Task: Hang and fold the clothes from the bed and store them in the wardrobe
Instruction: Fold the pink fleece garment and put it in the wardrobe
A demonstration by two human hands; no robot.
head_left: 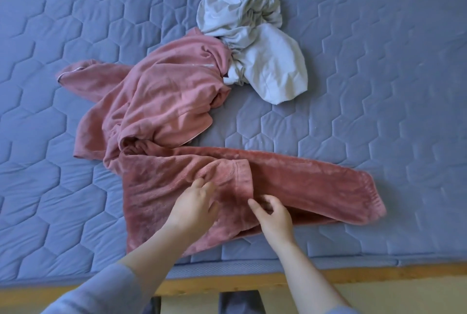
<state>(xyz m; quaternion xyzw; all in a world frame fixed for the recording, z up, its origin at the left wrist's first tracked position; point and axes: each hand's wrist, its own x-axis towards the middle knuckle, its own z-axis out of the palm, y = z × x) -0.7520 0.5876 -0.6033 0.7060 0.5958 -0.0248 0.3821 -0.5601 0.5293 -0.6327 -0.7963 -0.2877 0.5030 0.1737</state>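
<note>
1. Clothes (pixel 177 116) lie in three pieces on the bed, whose blue-grey mattress (pixel 75 10) is quilted in hexagons and fills almost all we can see.
2. Furthest left, we see a light pink top (pixel 151 91), crumpled, with one sleeve thrown out towards the left.
3. Touching its near edge is a dark pink fleece garment (pixel 316 187), spread flat close to the near side of the bed. One long part of it reaches to the right and ends in a ribbed cuff.
4. The left hand (pixel 194 205) rests on this fleece with its fingers fairly straight, the tips pressing a raised fold. A blue-grey sleeve (pixel 101 288) covers that forearm.
5. The right hand (pixel 274 215) is on the same fleece, just beside a hemmed flap laid over it. The thumb is out and the fingers are curled, but we cannot tell whether any cloth is caught between them.
6. Further back and to the right, a pale grey garment (pixel 252 35) lies bunched, its near end touching the pink top.
7. Along the near edge runs a wooden bed frame (pixel 379 272), and below it at the right we see a pale yellowish floor (pixel 404 296).
</note>
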